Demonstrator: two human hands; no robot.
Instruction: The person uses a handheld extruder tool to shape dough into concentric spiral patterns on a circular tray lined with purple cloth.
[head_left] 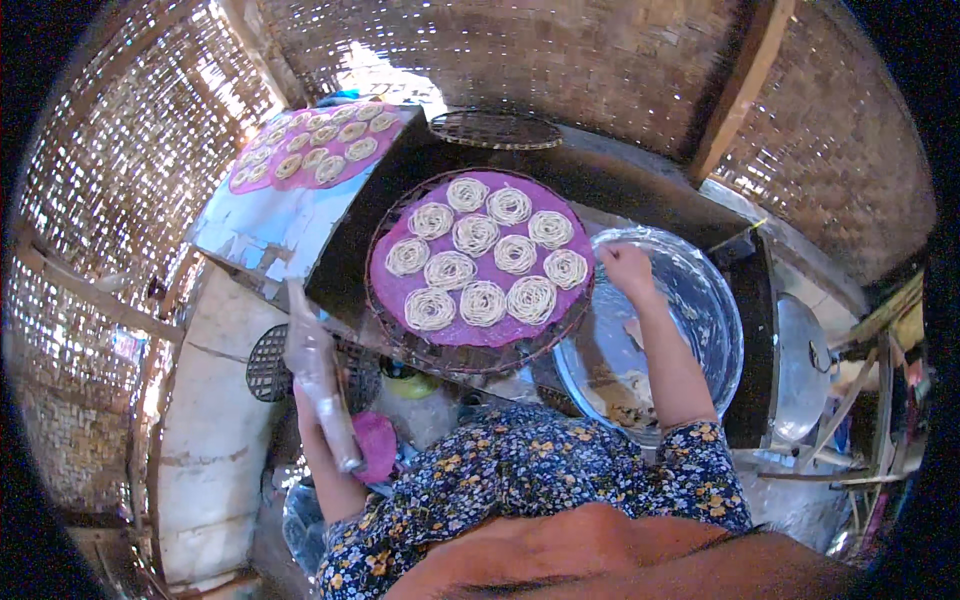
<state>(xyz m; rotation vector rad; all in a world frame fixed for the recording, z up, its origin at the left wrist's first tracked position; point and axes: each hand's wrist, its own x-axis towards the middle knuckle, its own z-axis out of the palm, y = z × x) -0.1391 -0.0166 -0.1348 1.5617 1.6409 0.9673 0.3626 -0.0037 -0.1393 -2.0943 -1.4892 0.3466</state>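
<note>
nearest the camera was the person's own floral-print sleeve [560,470], both forearms rising out of it. the left hand [312,400] was closed around a plastic-wrapped noodle press [322,385], held upright and off to the left, away from the tray. the right hand [627,268] was loosely curled, fingers bunched, at the rim of a large steel basin [700,300] that held a little pale dough [620,395] at its near side; whether the fingers pinched anything could not be told.

the round woven tray [480,262], lined with a purple cloth, carried ten coiled noodle nests [482,302] and looked full, so the pressing step seemed finished for this tray. the next move would likely call for reloading the press with dough from the basin, or lifting the full tray aside without disturbing the coils.

the tray rested on a dark worktop [620,185]. a second purple sheet of nests [320,148] lay behind on the left, an empty woven tray [495,130] at the back. woven bamboo walls [130,170] enclosed the hut, sunlight coming through the gaps.
</note>
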